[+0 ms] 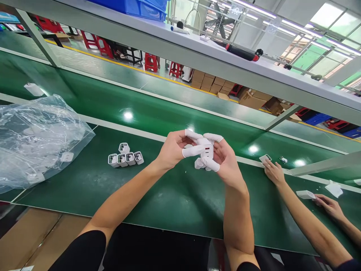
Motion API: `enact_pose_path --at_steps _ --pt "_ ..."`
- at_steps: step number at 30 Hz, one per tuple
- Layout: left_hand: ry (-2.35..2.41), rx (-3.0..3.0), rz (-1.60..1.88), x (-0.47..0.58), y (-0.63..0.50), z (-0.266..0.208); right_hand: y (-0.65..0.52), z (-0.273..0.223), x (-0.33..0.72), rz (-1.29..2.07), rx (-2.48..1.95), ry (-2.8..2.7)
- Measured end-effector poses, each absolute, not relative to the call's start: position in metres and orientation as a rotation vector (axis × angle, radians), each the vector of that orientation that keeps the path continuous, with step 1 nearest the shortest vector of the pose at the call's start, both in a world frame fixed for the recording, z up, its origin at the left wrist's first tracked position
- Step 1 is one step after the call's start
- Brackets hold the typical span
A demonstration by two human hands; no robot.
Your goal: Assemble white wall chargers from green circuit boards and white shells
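Observation:
Between both hands, raised over the green table, is a white charger [208,150] with port slots on the face toward me. My left hand [180,147] grips its left side, thumb near the front face. My right hand [222,156] closes on it from the right. White finger cots cover several of my fingertips. Just behind and below my fingers, white housings [199,163] stand on the table, partly hidden. Left of my hands stands a group of open white charger housings [122,159], their dark and green insides showing.
A clear plastic bag [42,139] holding white parts lies at left. One white part [34,89] sits on the belt [104,109] behind. At right, a co-worker's hands [275,173] hold white housings. A shelf [203,47] with a black-and-red tool [242,52] crosses above.

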State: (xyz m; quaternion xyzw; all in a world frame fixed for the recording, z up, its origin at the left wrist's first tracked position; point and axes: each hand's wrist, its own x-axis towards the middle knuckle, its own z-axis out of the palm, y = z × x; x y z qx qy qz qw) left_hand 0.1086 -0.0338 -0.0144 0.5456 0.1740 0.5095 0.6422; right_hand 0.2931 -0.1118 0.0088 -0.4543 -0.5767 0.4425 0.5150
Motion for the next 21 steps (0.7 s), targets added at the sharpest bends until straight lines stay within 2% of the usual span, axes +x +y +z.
enact_pose_path --at_steps 5,11,21 --pt "0.338 1.247 1.137 0.109 -0.03 -0.017 -0.105 0.0 0.297 0.988 -1.08 -1.416" --pt "0.34 1.227 1.052 0.109 -0.018 -0.023 -0.102 -0.009 0.303 0.657 -1.167 -1.589" --pt "0.269 1.155 0.944 0.108 -0.012 -0.029 -0.101 -0.015 0.304 0.392 -1.172 -1.689"
